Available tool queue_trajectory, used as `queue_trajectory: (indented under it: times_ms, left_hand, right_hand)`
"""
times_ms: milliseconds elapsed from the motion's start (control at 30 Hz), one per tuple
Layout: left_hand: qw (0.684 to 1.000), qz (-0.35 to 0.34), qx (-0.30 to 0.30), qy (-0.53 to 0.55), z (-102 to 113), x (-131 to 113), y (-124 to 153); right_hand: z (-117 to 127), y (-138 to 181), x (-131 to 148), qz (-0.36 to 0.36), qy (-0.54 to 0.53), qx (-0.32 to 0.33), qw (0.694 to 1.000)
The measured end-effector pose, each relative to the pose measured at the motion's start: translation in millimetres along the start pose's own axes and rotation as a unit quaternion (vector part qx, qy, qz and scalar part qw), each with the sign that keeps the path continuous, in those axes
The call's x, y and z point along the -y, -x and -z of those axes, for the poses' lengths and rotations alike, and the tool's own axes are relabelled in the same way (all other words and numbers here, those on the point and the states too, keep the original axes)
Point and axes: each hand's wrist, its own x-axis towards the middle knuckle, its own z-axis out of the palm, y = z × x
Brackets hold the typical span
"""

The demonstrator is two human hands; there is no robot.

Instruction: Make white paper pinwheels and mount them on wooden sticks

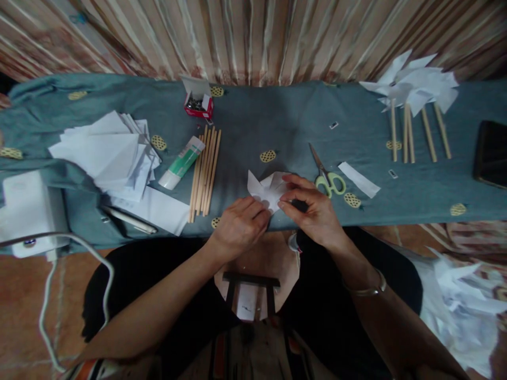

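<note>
A white paper pinwheel (270,191) with folded blades is between my two hands at the front edge of the table. My left hand (246,220) grips its lower left part, the fingers curled together. My right hand (311,207) pinches the paper on its right side between thumb and fingers. Just right of that hand lie scissors (325,174) with light green handles, blades pointing away. A narrow white paper strip (359,179) rests beside them. Several wooden sticks (205,171) lie in a row to the left, next to a green and white glue stick (182,162).
An open red box of metal pins (198,100) stands at the back. Stacked white paper (105,150), a pen (132,219) and a white device with a cable (34,211) are at the left. Several finished pinwheels (414,87) on sticks lie back right, near a dark phone-like object (491,153).
</note>
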Motion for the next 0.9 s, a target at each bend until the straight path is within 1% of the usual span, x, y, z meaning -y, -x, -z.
queue_trajectory:
  times_ms: [67, 133, 300, 433, 633, 900]
  left_hand:
    - [1.0, 0.005, 0.007, 0.001, 0, 0, 0]
    - [1.0, 0.008, 0.008, 0.001, 0, 0, 1]
    - [1.0, 0.008, 0.008, 0.003, 0, 0, 2]
    - [1.0, 0.01, 0.019, 0.006, -1, -1, 2]
    - [1.0, 0.013, 0.001, 0.004, -2, -1, 1]
    - [1.0, 0.014, 0.021, 0.0, -2, 0, 3]
  right_hand:
    - [-4, -2, 0, 0.013, 0.033, -0.013, 0.999]
    - [-6, -3, 0, 0.023, 0.063, -0.008, 0.998]
    - [-10, -4, 2, 0.041, 0.101, -0.007, 0.994]
    - [-11, -5, 3, 0.052, 0.118, -0.008, 0.992]
    - [-12, -5, 4, 0.066, 0.137, -0.013, 0.988]
    - [-14, -4, 4, 0.056, 0.137, -0.012, 0.989]
